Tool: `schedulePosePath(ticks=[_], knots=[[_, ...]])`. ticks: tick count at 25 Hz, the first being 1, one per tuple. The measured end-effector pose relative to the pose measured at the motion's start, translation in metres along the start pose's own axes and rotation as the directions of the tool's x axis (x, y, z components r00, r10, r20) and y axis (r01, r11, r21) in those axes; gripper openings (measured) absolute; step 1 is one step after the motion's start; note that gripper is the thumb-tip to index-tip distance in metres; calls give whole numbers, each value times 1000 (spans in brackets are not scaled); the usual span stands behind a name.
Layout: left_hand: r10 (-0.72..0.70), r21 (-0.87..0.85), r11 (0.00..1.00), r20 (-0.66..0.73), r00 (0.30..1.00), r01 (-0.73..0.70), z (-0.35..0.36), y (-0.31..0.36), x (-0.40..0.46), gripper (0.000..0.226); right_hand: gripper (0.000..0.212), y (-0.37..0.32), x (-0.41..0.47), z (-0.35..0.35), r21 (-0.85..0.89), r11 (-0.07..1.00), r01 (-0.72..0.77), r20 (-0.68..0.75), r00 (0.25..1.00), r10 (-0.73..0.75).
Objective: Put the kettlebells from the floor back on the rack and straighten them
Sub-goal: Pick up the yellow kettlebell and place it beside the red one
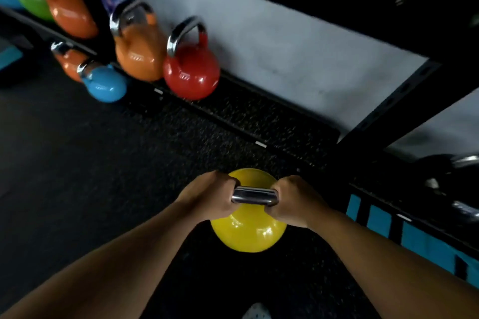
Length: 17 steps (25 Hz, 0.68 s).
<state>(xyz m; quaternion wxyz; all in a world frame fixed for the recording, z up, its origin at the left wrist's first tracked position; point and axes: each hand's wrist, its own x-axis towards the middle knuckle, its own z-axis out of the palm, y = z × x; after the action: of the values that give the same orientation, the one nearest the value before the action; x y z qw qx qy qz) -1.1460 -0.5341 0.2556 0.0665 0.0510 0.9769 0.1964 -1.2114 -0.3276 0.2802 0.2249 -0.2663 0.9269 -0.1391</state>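
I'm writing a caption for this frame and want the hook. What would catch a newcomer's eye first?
The yellow kettlebell at bottom centre, its steel handle gripped by the left hand and the right hand. Next, the glossy red kettlebell and an orange kettlebell beside it, standing on the low rack shelf against the white wall. A blue kettlebell sits lower, to their left.

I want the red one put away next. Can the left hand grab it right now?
Probably not. The left hand and right hand both grip the yellow kettlebell; the red kettlebell sits well ahead.
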Motion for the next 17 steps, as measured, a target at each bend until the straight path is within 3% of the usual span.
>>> schedulePosePath(ticks=[7,17], knots=[[301,164,947,-143,943,-278,-54,-11,124,20,28,20,60,-71,-86,986,-142,-291,950,111],[417,196,893,-25,909,-405,-54,17,279,21,21,93,125,-107,49,933,-356,-482,810,334]])
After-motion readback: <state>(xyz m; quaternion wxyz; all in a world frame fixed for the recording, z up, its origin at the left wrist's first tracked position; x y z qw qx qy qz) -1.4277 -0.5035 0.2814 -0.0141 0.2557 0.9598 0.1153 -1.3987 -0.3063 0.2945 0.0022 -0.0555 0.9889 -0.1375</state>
